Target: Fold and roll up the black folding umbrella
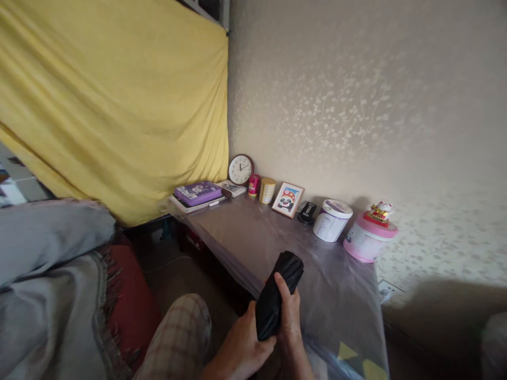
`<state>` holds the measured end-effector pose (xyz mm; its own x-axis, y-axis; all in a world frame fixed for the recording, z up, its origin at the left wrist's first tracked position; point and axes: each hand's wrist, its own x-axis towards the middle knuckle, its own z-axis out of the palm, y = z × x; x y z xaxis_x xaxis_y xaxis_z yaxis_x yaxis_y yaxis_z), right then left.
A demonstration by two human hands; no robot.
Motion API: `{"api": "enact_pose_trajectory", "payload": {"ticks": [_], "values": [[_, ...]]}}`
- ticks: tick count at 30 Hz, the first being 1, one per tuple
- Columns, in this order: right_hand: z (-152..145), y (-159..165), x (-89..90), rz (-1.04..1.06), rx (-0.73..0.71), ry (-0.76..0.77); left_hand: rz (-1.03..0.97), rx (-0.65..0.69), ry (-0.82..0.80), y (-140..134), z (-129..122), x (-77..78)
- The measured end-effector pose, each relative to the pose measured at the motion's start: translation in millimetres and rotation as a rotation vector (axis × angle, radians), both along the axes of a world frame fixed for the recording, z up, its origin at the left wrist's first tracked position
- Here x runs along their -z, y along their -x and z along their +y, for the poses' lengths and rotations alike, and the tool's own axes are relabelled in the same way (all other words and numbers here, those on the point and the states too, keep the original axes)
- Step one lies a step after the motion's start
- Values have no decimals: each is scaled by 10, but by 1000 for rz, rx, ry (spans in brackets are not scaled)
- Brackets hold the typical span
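A black folded umbrella (270, 302) is held in front of me, over the near edge of the table, tilted with its far end up and to the right. My left hand (246, 338) is wrapped around its lower end from the left. On the other side, my right hand (290, 311) grips it with the thumb laid along the black fabric. The fingers beneath the umbrella are partly hidden.
The table (241, 232) has a clear plastic cover. Along the wall stand a round clock (241, 169), a purple case (198, 192), two small cans, a panda picture frame (288, 199), a black gadget (307, 212), a white tub (332, 221) and a pink tub (368, 240) topped by a cat figurine. A blanket-covered seat (51, 306) is left.
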<state>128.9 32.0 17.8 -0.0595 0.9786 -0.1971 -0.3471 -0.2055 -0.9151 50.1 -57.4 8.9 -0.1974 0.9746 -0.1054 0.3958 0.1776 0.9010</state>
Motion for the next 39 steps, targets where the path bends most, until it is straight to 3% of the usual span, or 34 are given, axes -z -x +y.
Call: {"api": "enact_pose_trajectory", "payload": {"ticks": [2, 6, 8, 11, 16, 20, 22, 25, 29, 34, 39], "values": [[7, -20, -2, 23, 1, 16, -132, 76, 14, 37, -32, -72], [45, -76, 23, 26, -20, 52, -595, 179, 208, 59, -56, -190], [65, -98, 34, 10, -30, 52, -643, 192, 236, 41, -32, -196], [83, -107, 15, -5, -29, 33, -475, 152, 234, 8, 40, -151], [90, -60, -43, 29, -25, -4, 57, 35, -74, -10, 150, -3], [93, -26, -6, 30, 19, -20, 323, -20, -54, -3, 170, 73], [99, -30, 28, 42, 38, -13, 308, -6, -65, 14, 167, 64], [106, -54, 50, 72, 57, 23, 72, 59, -131, 49, 165, 16], [101, -89, 0, 55, 31, 58, -178, 102, -24, 66, 182, -9], [132, -204, -21, -170, -12, -121, 12, 2, -183, 95, 254, 54], [194, -363, 15, -450, 181, -489, 177, -21, -154, 179, 343, 75]]}}
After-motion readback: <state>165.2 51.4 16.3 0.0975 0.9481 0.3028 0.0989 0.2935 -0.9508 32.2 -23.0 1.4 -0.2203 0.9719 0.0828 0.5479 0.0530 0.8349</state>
